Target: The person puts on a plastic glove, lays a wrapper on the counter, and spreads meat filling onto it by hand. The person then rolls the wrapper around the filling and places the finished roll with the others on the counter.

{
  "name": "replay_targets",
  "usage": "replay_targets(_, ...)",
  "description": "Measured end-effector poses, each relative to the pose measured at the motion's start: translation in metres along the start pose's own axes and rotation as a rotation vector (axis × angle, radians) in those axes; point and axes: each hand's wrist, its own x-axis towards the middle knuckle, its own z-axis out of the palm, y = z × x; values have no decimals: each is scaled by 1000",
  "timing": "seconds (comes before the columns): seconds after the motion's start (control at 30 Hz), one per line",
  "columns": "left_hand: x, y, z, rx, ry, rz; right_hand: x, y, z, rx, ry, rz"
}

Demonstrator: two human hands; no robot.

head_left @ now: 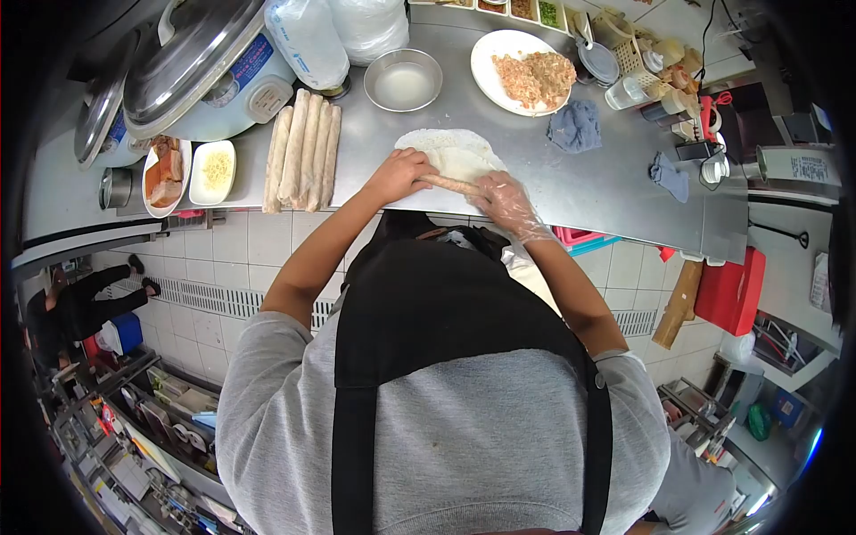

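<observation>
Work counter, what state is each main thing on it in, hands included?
Left hand, bare, on one end of the roll
Right hand, gloved in clear plastic, near the other end
Wrapper, spread flat beyond the roll
Rolls at left, rolled up, stacked
Metal bowl, holding liquid
White plate, partly covered with filling
Blue cloths, crumpled
Large cooker, lid on

Grey short-sleeved shirt, black apron, wide black straps, round button, clear plastic glove on right hand

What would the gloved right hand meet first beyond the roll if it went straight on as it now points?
Past the roll, the right hand would likely meet the pale flat sheet first, though height above it is unclear.
</observation>
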Motion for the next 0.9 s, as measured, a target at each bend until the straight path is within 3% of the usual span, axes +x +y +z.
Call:
replay_targets(0.13,-12,-17,-9,72,54,26,-8,-5,-22,15,-98,44)
replay_targets(0.2,-20,-23,-13,191,117,-57,2,-15,-44,153,-513,334)
replay_targets(0.23,-20,-21,-12,185,111,-53,1,-2,-32,155,-515,342)
replay_targets(0.3,-23,-18,-9,383,314,-139,6,38,6,339,-157,275)
replay_targets(0.33,-16,-3,-9,351,369,-91,18,49,16,457,-154,354)
replay_targets(0.4,0,23,6,90,291,48,43,47,28,580,-156,429)
replay_targets(0.47,12,55,23,-74,165,162,70,29,26,1170,-42,725)
replay_targets(0.67,30,86,54,45,-132,109,83,34,38,1279,10,808)
replay_targets(0.9,20,92,63,81,-152,161,81,30,40,1233,47,782)
